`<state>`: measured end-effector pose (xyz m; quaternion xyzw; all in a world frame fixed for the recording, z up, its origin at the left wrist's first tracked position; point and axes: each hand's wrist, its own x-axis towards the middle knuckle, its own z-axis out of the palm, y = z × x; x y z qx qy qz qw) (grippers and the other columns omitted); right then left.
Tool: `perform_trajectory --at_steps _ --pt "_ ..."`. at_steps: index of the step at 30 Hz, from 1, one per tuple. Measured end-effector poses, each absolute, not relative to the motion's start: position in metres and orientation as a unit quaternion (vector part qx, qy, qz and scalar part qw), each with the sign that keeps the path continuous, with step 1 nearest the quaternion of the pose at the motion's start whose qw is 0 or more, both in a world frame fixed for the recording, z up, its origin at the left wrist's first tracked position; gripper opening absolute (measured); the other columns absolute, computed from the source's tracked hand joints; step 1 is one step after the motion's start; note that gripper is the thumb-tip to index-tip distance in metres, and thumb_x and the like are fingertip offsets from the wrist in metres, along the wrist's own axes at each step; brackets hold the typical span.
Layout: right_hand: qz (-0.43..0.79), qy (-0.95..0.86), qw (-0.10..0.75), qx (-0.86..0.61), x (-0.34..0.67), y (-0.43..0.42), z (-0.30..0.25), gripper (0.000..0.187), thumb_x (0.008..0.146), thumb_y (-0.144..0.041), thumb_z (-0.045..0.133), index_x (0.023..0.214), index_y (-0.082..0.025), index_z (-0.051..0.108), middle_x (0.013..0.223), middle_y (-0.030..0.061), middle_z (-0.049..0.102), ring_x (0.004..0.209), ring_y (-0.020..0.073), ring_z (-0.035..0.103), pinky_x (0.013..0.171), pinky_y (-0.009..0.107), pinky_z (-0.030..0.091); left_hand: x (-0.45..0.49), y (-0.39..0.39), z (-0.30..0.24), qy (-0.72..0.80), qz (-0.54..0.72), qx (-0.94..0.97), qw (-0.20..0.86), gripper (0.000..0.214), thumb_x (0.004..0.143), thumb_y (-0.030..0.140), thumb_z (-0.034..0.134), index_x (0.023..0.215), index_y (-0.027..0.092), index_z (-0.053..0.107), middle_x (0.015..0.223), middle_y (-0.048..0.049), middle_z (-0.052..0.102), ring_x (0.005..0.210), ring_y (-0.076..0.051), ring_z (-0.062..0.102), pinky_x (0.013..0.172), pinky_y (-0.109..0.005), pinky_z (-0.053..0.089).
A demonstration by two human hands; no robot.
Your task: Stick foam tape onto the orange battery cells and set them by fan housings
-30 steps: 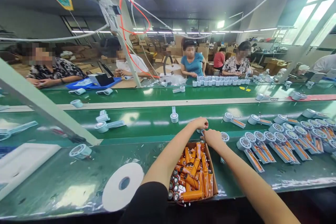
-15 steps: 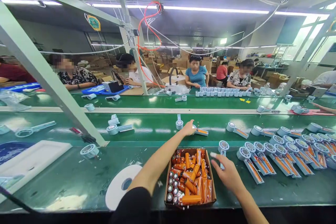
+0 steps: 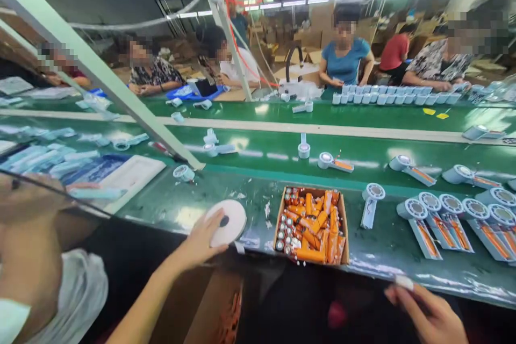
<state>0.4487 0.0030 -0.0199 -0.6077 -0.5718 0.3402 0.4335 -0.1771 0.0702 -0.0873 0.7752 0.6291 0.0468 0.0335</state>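
Observation:
My left hand is on a flat white roll of tape at the bench's front edge, fingers over its left side and thumb along its lower rim. A short white tab sticks out below the roll. My right hand is in front of the bench edge at lower right, thumb and fingers closed together. White material covers one fingertip; whether anything is pinched there is unclear. Between my hands stands a cardboard box of orange-wrapped battery cells. A pale blue handheld fan body lies right of the box.
Several fan housings with orange cells crowd the bench at right. More lie on the green conveyor. A slanting metal post and white tray stand left. A person sits close at left; co-workers sit opposite.
My left hand has come back from a fan housing on the conveyor to the tape roll. My right hand has drawn back from beside the box, its fingers closing. The view has shifted.

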Motion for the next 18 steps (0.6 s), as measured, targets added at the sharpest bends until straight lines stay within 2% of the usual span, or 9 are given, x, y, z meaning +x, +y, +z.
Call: perform_trajectory --at_steps 3,6,9,11,12,13,15,16,18 --pt "0.342 -0.614 0.516 -0.489 0.399 0.028 0.014 0.017 0.092 -0.039 0.078 0.091 -0.024 0.086 0.072 0.0069 0.081 0.057 0.0210 0.076 0.056 0.026 0.065 -0.167 0.072 -0.063 0.591 0.044 0.805 0.034 0.069 0.090 0.055 0.065 0.147 0.015 0.061 0.158 -0.0222 0.055 0.151 -0.042 0.045 0.130 -0.066 0.027" --pt "0.443 -0.573 0.544 -0.424 0.345 0.034 0.024 0.019 0.100 -0.037 0.071 0.111 -0.024 0.081 0.080 0.0060 0.080 0.055 0.0145 0.069 0.047 0.021 0.054 -0.143 0.064 -0.035 0.578 0.118 0.805 -0.057 0.046 0.097 0.046 0.063 0.133 0.018 0.067 0.142 -0.0188 0.067 0.150 -0.040 0.046 0.128 -0.068 0.029" --pt "0.583 -0.547 0.457 -0.391 0.298 0.032 0.027 0.049 0.102 -0.044 0.070 0.146 -0.025 0.063 0.082 0.0040 0.076 0.056 0.0123 0.063 0.046 0.019 0.046 -0.101 0.048 -0.007 0.534 0.223 0.802 -0.147 0.048 0.094 0.037 0.073 0.135 0.016 0.060 0.130 -0.0196 0.071 0.147 -0.040 0.048 0.126 -0.067 0.035" --pt "0.639 -0.560 0.380 -0.367 0.271 0.032 0.030 0.074 0.094 -0.048 0.079 0.158 -0.025 0.050 0.093 0.0060 0.078 0.067 0.0151 0.069 0.049 0.020 0.045 -0.071 0.040 0.010 0.491 0.271 0.812 -0.164 0.047 0.090 0.024 0.077 0.132 0.018 0.059 0.125 -0.0177 0.071 0.151 -0.040 0.046 0.127 -0.068 0.035" --pt "0.651 -0.573 0.348 -0.356 0.259 0.032 0.029 0.079 0.089 -0.049 0.084 0.158 -0.025 0.051 0.101 0.0073 0.079 0.074 0.0167 0.072 0.052 0.020 0.047 -0.059 0.038 0.016 0.470 0.286 0.819 -0.164 0.045 0.088 0.016 0.077 0.129 0.019 0.059 0.123 -0.0160 0.072 0.153 -0.039 0.043 0.128 -0.068 0.035" --pt "0.656 -0.589 0.323 -0.343 0.248 0.032 0.028 0.074 0.087 -0.049 0.086 0.152 -0.025 0.058 0.106 0.0076 0.080 0.078 0.0175 0.074 0.056 0.021 0.049 -0.049 0.037 0.021 0.451 0.299 0.825 -0.163 0.044 0.087 0.009 0.076 0.126 0.021 0.060 0.120 -0.0140 0.072 0.155 -0.039 0.041 0.128 -0.068 0.036" --pt "0.659 -0.631 0.269 -0.309 0.231 0.030 0.021 0.042 0.093 -0.047 0.079 0.126 -0.022 0.076 0.103 0.0056 0.081 0.078 0.0163 0.075 0.064 0.022 0.053 -0.039 0.038 0.024 0.428 0.327 0.828 -0.156 0.043 0.084 0.002 0.075 0.121 0.023 0.062 0.114 -0.0101 0.072 0.155 -0.039 0.043 0.127 -0.067 0.039" --pt "0.651 -0.660 0.234 -0.292 0.225 0.027 0.015 0.027 0.099 -0.043 0.073 0.112 -0.020 0.081 0.096 0.0038 0.081 0.075 0.0149 0.074 0.067 0.021 0.053 -0.038 0.040 0.023 0.432 0.345 0.819 -0.151 0.041 0.084 0.004 0.076 0.117 0.023 0.063 0.112 -0.0086 0.073 0.152 -0.039 0.047 0.125 -0.065 0.043" --pt "0.599 -0.737 0.139 -0.282 0.221 0.021 0.006 0.024 0.106 -0.032 0.064 0.096 -0.020 0.082 0.082 0.0013 0.080 0.069 0.0139 0.073 0.068 0.021 0.052 -0.043 0.043 0.017 0.487 0.390 0.771 -0.123 0.031 0.084 0.015 0.082 0.110 0.022 0.067 0.107 -0.0064 0.073 0.135 -0.037 0.063 0.115 -0.055 0.056"
